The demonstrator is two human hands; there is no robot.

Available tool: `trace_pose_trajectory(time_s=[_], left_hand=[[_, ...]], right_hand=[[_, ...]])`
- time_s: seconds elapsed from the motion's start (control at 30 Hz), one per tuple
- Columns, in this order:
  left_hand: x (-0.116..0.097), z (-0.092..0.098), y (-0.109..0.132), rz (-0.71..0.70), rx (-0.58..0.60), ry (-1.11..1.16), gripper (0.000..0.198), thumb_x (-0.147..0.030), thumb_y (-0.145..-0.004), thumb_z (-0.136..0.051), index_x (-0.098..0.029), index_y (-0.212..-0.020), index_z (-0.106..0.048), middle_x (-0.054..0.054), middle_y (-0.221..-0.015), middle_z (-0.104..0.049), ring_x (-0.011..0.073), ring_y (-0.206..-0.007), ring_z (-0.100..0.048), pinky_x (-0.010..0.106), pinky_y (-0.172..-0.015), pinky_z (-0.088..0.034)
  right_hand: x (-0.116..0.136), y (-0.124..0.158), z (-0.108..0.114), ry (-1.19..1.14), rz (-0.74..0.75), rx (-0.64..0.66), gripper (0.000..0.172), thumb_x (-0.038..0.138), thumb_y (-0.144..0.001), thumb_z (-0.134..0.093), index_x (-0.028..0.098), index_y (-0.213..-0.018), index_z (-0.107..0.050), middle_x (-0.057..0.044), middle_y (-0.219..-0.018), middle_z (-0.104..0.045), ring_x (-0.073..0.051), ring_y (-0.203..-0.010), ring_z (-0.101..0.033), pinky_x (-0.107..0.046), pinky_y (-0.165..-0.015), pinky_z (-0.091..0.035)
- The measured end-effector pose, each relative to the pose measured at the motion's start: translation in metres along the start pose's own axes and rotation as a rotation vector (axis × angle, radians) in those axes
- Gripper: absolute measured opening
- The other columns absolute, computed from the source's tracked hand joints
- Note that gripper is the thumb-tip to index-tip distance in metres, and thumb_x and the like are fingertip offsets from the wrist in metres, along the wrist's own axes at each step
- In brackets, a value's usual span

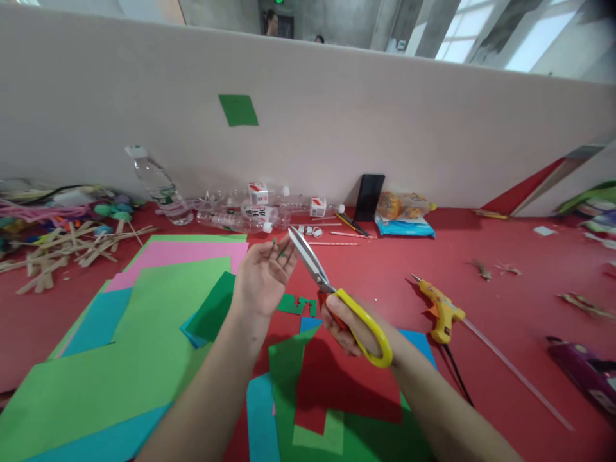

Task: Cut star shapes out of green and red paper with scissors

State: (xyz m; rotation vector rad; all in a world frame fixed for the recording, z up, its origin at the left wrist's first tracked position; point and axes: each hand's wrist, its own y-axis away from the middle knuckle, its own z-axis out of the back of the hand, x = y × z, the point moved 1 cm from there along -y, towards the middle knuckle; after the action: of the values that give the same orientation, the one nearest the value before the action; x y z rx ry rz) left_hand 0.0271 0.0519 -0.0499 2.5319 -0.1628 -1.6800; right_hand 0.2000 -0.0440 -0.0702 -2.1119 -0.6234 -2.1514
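Observation:
My right hand (342,327) grips scissors (312,263) with yellow and red handles. Their blades look closed and point up and left, the tip right beside the fingertips of my left hand (264,276). That hand is turned palm up with its fingers partly curled, and tiny bits of green paper show at the thumb and fingers. Below the blades lie green paper cut-outs (291,304) with notched edges. Under my right hand a red sheet (346,378) rests on dark green sheets (380,436) and blue ones.
Light green sheets (158,321) spread at left, near wooden sticks (62,253). Plastic bottles (235,221), a black phone (369,197) and a blue packet (405,227) line the white partition (308,128). A yellow glue gun (440,311) lies right, its cord trailing forward.

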Motion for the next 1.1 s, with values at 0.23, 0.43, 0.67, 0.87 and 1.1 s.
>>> trace_pose_trajectory(time_s=[0.23, 0.43, 0.67, 0.87, 1.1], left_hand=[[0.043, 0.017, -0.020, 0.080, 0.264, -0.601, 0.011, -0.020, -0.062, -0.073, -0.019, -0.059, -0.062, -0.005, -0.052, -0.054, 0.0113, -0.051, -0.044, 0.026, -0.053, -0.032], [0.069, 0.009, -0.012, 0.044, 0.368, -0.988, 0.012, -0.022, -0.068, -0.068, -0.021, -0.058, -0.063, -0.004, -0.052, -0.055, 0.0135, -0.052, -0.043, 0.028, -0.055, -0.028], [0.063, -0.007, -0.003, -0.024, 0.379, -1.118, 0.018, -0.029, -0.083, -0.059, -0.022, -0.088, -0.075, 0.008, -0.093, -0.081, 0.0235, -0.081, -0.069, 0.032, -0.076, -0.049], [0.038, 0.007, -0.010, -0.015, 0.344, -1.121, 0.029, -0.027, -0.081, -0.051, -0.020, -0.096, -0.074, 0.011, -0.084, -0.078, 0.0260, -0.077, -0.073, 0.036, -0.075, -0.055], [0.006, 0.031, -0.014, -0.001, 0.373, -1.156, 0.027, -0.025, -0.070, -0.049, -0.021, -0.087, -0.071, 0.007, -0.076, -0.077, 0.0264, -0.071, -0.073, 0.036, -0.070, -0.057]], right_hand=[[0.012, 0.000, 0.035, 0.020, 0.056, -0.139, 0.055, 0.076, -0.091, -0.056, 0.023, -0.076, -0.053, 0.012, -0.042, -0.039, -0.008, -0.031, -0.031, -0.021, -0.036, -0.031], [0.024, 0.004, 0.044, -0.011, 0.085, -0.195, 0.058, 0.079, -0.087, -0.057, 0.023, -0.074, -0.052, 0.012, -0.042, -0.038, -0.007, -0.032, -0.028, -0.021, -0.036, -0.032], [0.029, 0.000, 0.042, -0.015, 0.042, -0.223, 0.058, 0.079, -0.081, -0.061, 0.023, -0.073, -0.053, 0.013, -0.040, -0.038, -0.006, -0.028, -0.030, -0.021, -0.035, -0.029], [0.029, 0.001, 0.042, 0.000, 0.048, -0.238, 0.057, 0.078, -0.080, -0.063, 0.023, -0.072, -0.052, 0.014, -0.040, -0.037, -0.006, -0.029, -0.031, -0.020, -0.037, -0.033], [0.023, -0.002, 0.039, 0.005, 0.040, -0.225, 0.054, 0.074, -0.083, -0.063, 0.022, -0.072, -0.053, 0.013, -0.042, -0.036, -0.006, -0.031, -0.030, -0.020, -0.036, -0.029]])
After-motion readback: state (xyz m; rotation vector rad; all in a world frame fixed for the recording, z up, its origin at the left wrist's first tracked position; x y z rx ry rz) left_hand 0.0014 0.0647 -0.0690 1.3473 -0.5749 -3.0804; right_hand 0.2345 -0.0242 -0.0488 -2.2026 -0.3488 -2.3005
